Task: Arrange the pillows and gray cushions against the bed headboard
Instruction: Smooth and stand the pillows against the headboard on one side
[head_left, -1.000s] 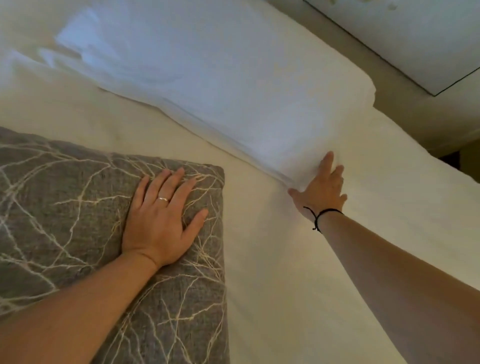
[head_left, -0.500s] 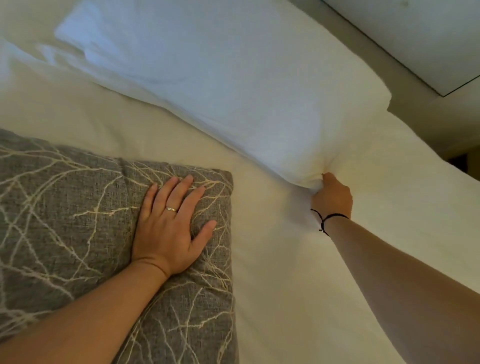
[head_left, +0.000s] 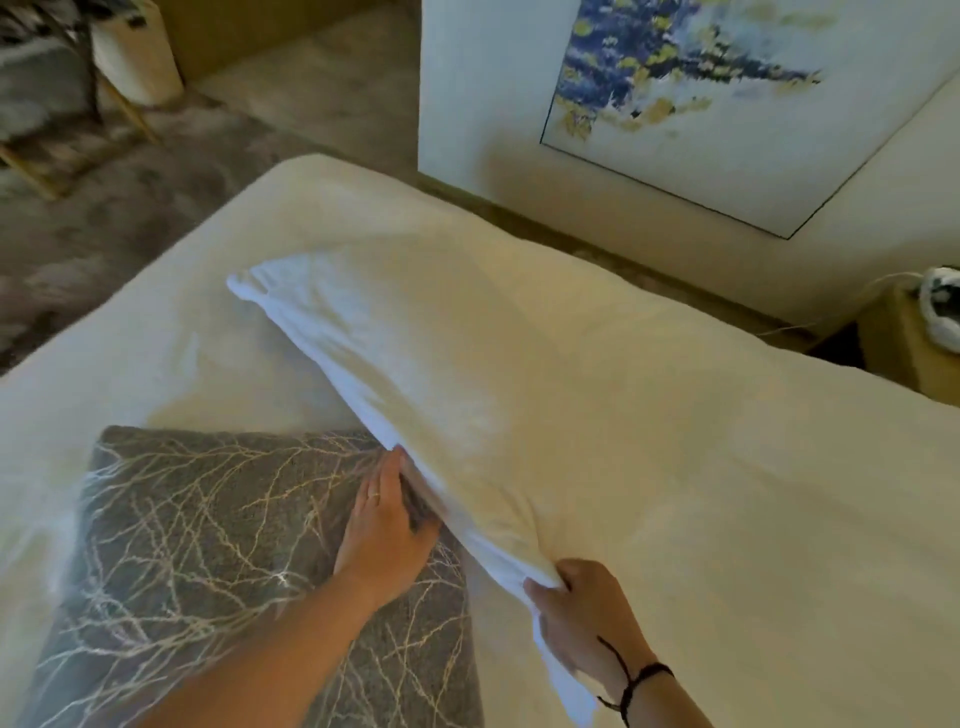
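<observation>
The right hand (head_left: 587, 618) grips the near corner of the white pillow (head_left: 441, 374), fingers curled into the bunched fabric, a dark cord around the wrist. From that hand the pillow stretches up and away to the left, its long edge raised off the bed (head_left: 779, 493) and its far corner ahead of both hands. The left hand (head_left: 387, 525) lies flat, fingers straight and together, palm down on the gray cushion (head_left: 208, 545); it holds nothing, and its fingertips touch the pillow's lower edge, partly tucked beneath it. A ring shows on one finger. The cushion, patterned with pale branching lines, lies on the bed under and to the left of the left hand, its right edge just beside the right hand. Beyond the pillow, past the bed's far edge, a framed painting (head_left: 701, 104) hangs on the wall.
</observation>
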